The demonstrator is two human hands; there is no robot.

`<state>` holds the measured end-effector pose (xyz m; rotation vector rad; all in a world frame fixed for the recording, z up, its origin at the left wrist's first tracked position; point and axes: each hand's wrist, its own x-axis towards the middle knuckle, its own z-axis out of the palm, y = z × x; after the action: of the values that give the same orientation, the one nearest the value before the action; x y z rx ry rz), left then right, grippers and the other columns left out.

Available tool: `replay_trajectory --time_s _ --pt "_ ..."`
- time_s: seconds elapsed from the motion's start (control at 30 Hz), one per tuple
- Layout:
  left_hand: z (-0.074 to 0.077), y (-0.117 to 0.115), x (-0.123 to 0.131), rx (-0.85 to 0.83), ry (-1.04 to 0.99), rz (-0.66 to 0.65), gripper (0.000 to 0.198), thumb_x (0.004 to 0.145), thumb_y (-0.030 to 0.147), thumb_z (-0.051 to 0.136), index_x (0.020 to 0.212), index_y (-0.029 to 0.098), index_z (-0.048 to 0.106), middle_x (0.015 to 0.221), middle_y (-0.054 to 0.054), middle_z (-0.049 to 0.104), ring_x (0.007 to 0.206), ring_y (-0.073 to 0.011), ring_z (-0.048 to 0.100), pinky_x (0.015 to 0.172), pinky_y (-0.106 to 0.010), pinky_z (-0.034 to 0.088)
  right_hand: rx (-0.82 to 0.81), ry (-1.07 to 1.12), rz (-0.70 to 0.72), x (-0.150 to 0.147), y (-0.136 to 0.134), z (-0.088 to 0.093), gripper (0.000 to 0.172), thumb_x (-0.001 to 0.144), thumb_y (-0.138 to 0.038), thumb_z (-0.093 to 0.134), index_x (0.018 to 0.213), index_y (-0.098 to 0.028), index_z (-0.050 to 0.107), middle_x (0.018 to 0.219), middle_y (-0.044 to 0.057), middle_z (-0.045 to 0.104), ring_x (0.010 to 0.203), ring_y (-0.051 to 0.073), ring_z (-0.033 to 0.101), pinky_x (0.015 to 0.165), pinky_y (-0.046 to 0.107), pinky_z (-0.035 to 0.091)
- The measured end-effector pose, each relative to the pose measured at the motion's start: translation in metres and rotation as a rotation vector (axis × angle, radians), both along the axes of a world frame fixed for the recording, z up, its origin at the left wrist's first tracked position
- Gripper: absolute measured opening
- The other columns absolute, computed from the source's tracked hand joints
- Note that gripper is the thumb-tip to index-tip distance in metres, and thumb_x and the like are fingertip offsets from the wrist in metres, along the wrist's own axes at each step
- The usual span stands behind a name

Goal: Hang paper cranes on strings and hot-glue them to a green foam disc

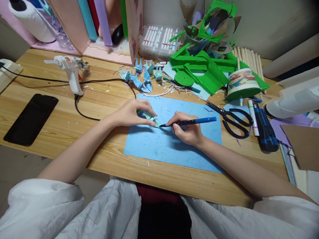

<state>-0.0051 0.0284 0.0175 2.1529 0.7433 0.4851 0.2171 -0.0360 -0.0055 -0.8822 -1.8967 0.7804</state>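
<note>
A small pale green folded paper piece (156,122) is held over a blue sheet (152,146), pinched between the thumb and fingers of the left hand (131,113). A blue pen (208,120) is gripped in the right hand (187,131), its tip placed at the piece's edge; contact cannot be confirmed. The sheet is laid on the wooden table (99,159). Origami cranes (146,87) are grouped beyond it; scissors (225,113) are placed near its far right corner.
</note>
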Motion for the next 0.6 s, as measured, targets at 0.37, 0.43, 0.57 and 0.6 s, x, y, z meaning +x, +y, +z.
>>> replay_trajectory --time_s 0.37,0.43,0.57,0.6 --pt "-0.0010 0.0001 0.0003 -0.016 -0.027 0.002 0.035 0.064 0.043 0.073 0.090 0.019 0.072 0.087 -0.006 0.066 0.080 -0.0153 0.060 0.074 -0.027 0.046 0.010 -0.001 -0.002 0.0007 0.0003 -0.0013 0.012 0.073 -0.014 0.050 0.069 -0.018 0.061 0.060 0.000 0.058 0.053 0.012 0.049 0.051 0.027 0.040" --pt "-0.0009 0.0002 0.0005 -0.009 -0.033 -0.003 0.034 0.064 0.042 0.073 0.090 0.019 0.072 0.086 -0.006 0.066 0.079 -0.0152 0.060 0.074 -0.027 0.046 0.002 0.007 0.003 0.0012 -0.0002 -0.0016 0.012 0.074 -0.014 0.050 0.070 -0.018 0.062 0.060 0.000 0.057 0.053 0.012 0.049 0.051 0.027 0.039" --pt "-0.0006 0.0006 0.0006 -0.009 -0.032 -0.010 0.033 0.065 0.042 0.073 0.090 0.019 0.072 0.086 -0.006 0.065 0.079 -0.0154 0.060 0.075 -0.028 0.046 -0.025 0.043 -0.053 0.0021 -0.0016 -0.0012 0.013 0.075 -0.015 0.050 0.072 -0.018 0.063 0.061 0.001 0.058 0.053 0.013 0.050 0.050 0.027 0.039" --pt "-0.0005 0.0007 0.0005 -0.009 -0.029 -0.011 0.033 0.065 0.042 0.073 0.090 0.019 0.072 0.086 -0.006 0.065 0.079 -0.0155 0.060 0.075 -0.028 0.046 -0.028 0.045 -0.065 0.0019 -0.0016 -0.0007 0.014 0.076 -0.015 0.050 0.073 -0.018 0.063 0.061 0.001 0.059 0.054 0.013 0.051 0.050 0.027 0.039"
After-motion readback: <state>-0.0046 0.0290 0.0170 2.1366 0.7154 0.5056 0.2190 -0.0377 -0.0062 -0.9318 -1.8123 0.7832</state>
